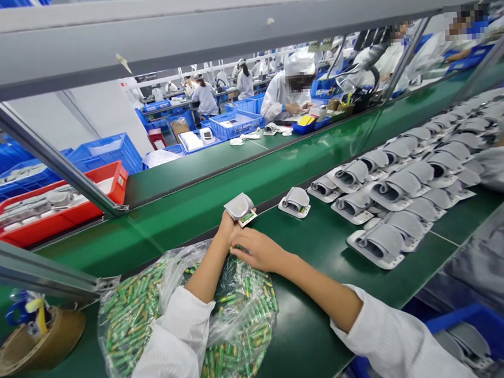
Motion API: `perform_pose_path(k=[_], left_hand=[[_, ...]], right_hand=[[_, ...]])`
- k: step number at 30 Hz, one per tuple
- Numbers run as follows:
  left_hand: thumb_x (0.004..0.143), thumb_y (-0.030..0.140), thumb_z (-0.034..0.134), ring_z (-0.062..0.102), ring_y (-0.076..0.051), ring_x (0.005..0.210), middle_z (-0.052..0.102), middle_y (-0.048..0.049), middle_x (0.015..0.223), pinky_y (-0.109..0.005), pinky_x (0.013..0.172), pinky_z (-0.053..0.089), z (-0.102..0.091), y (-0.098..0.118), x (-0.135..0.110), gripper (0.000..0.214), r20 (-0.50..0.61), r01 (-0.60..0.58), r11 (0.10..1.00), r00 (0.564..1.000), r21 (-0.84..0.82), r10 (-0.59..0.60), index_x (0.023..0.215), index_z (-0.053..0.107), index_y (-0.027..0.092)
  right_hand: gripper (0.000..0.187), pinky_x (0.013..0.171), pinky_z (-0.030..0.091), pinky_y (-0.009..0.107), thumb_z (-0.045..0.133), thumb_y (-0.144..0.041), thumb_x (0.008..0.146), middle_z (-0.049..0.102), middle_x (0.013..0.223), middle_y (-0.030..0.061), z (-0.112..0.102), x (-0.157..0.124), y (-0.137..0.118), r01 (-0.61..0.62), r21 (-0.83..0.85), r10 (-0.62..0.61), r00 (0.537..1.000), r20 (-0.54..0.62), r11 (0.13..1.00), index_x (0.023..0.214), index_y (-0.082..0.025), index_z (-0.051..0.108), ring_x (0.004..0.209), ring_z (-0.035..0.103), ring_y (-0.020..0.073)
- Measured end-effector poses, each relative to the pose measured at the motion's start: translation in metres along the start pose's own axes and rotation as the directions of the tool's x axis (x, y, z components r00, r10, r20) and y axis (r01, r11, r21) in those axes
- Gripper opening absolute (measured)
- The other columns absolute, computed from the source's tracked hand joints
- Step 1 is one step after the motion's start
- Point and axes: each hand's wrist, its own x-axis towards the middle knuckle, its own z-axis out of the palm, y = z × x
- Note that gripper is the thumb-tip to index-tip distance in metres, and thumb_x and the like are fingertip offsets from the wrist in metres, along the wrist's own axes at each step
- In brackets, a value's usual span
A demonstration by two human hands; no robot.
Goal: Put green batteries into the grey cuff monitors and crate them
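My left hand (227, 225) is closed around a wrist blood pressure monitor (238, 206) with a grey curled cuff, raised over the bench. A green battery (249, 217) shows in the opening along its near edge. My right hand (256, 250) is just below and to the right, its fingers curled in by my left wrist; what they hold, if anything, is hidden. Beneath both forearms lies a clear plastic bag (172, 275) full of green and gold batteries (131, 307). Another monitor (295, 202) rests on the green bench to the right, a battery visible in it.
Rows of grey-cuffed monitors (385, 240) fill the bench's right side, beside a co-worker's sleeve (503, 168). A green conveyor belt (184, 208) runs behind. Round tub (42, 347) with scissors at left; red bin (116, 190) beyond; blue bin (495, 333) at lower right. Metal posts frame the bench.
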Motion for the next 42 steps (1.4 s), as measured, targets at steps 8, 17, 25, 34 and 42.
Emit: perform_pose_path(k=[8, 17, 25, 34, 42], left_hand=[[0.074, 0.025, 0.081, 0.080, -0.030, 0.093, 0.081, -0.0106, 0.092, -0.045, 0.094, 0.064, -0.006, -0.006, 0.010, 0.036, 0.015, -0.035, 0.999, 0.999, 0.032, 0.035, 0.107, 0.074, 0.014], [0.070, 0.026, 0.090, 0.076, -0.023, 0.082, 0.079, -0.0066, 0.090, -0.035, 0.081, 0.060, -0.008, -0.011, 0.010, 0.038, 0.017, -0.078, 0.996, 0.997, 0.033, 0.077, 0.102, 0.071, 0.018], [0.065, 0.021, 0.093, 0.073, -0.020, 0.081, 0.077, -0.0036, 0.093, -0.034, 0.083, 0.057, -0.006, -0.012, 0.008, 0.047, -0.014, -0.085, 0.996, 0.996, 0.028, 0.085, 0.104, 0.066, 0.019], [0.066, 0.016, 0.093, 0.070, -0.017, 0.080, 0.074, -0.0001, 0.089, -0.031, 0.083, 0.055, -0.003, -0.011, 0.005, 0.045, 0.007, -0.098, 0.994, 0.995, 0.044, 0.098, 0.100, 0.064, 0.020], [0.065, 0.019, 0.095, 0.068, -0.015, 0.075, 0.072, 0.0015, 0.085, -0.026, 0.073, 0.054, 0.001, -0.009, 0.001, 0.046, 0.016, -0.102, 0.992, 0.995, 0.071, 0.101, 0.097, 0.063, 0.020]], right_hand=[[0.022, 0.064, 0.057, 0.032, 0.057, -0.036, 0.103, 0.073, 0.092, 0.0068, -0.017, -0.003, 0.030, -0.323, 0.083, 0.322, 0.816, -0.481, 0.943, 0.101, -0.022, 0.073, 0.065, 0.063, 0.0160], [0.025, 0.080, 0.063, 0.038, 0.057, -0.035, 0.104, 0.078, 0.114, 0.0110, -0.007, -0.006, 0.038, -0.360, -0.036, 0.312, 0.850, -0.425, 0.932, 0.110, -0.023, 0.078, 0.090, 0.074, 0.0231], [0.019, 0.097, 0.057, 0.046, 0.065, -0.033, 0.102, 0.075, 0.112, 0.0112, 0.006, -0.008, 0.046, -0.438, -0.162, 0.329, 0.831, -0.449, 0.884, 0.106, -0.023, 0.080, 0.106, 0.066, 0.0292], [0.033, 0.091, 0.057, 0.044, 0.073, -0.053, 0.093, 0.070, 0.111, 0.0117, 0.006, -0.007, 0.052, -0.606, 0.004, 0.529, 0.692, -0.492, 0.796, 0.101, -0.022, 0.073, 0.101, 0.066, 0.0288], [0.033, 0.085, 0.054, 0.041, 0.074, -0.052, 0.089, 0.073, 0.104, 0.0090, 0.007, -0.006, 0.052, -0.660, 0.038, 0.599, 0.654, -0.462, 0.750, 0.099, -0.022, 0.067, 0.092, 0.069, 0.0269]])
